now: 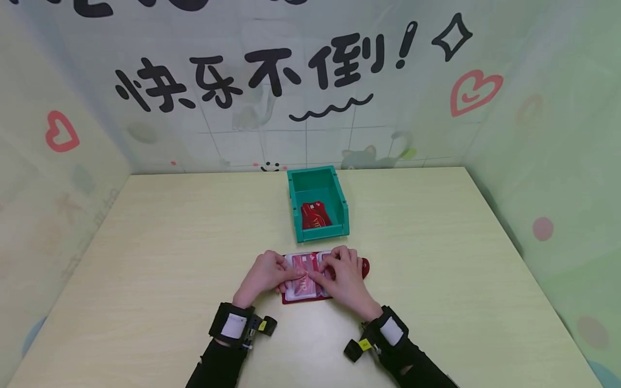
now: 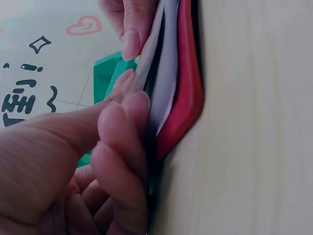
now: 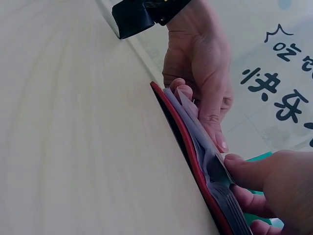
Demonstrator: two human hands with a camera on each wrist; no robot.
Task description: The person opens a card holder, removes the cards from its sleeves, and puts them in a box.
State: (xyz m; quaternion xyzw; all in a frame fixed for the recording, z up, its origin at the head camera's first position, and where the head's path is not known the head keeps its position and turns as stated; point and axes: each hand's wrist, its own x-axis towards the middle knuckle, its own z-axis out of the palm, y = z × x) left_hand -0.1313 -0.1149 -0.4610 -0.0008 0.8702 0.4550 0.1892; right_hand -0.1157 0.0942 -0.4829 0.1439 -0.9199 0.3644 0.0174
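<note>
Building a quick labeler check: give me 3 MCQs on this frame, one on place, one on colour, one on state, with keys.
1. Where is the green bin?
A. beyond the card holder
B. at the left table edge
C. under the hands

2. What colour is the card holder's cover?
A. blue
B. red
C. black

3. What are the two hands doing?
A. both rest flat on the table
B. one lifts the bin
C. both work at the holder's clear sleeves

Key: 1 A, the bin stands farther from the person; 2 B, a red edge shows in all views; 3 C, left hand and right hand pinch the sleeves.
</note>
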